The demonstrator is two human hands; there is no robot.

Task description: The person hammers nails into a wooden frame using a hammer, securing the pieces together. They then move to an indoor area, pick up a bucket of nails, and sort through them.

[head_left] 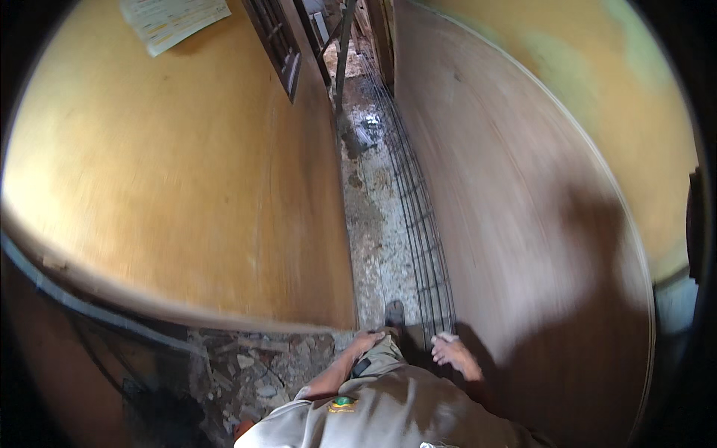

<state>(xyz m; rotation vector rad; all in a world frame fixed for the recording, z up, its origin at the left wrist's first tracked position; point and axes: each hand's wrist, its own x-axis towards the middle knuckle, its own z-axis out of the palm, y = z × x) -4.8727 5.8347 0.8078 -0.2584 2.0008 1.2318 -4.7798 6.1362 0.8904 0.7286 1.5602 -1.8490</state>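
My left hand (366, 342) lies against the front of my light trousers (386, 345), its fingers laid along the cloth and nothing seen in it. My right hand (454, 355) hangs in the air beside my leg, close to the near end of a long steel rebar cage (426, 246). Its fingers are loosely bent and a little apart, with pale dust on them; I see no object in them. The cage runs along the right side of the passage floor, and whether the hand touches it I cannot tell. One dark shoe (395, 312) shows ahead of me.
A yellow-brown wall (187, 179) with a paper sheet (179, 19) bounds the left, a large flat board (508, 224) the right. Between them runs a narrow, stained floor (373, 216). Rubble (269, 373) lies lower left. A slanted post (343, 56) stands at the far end.
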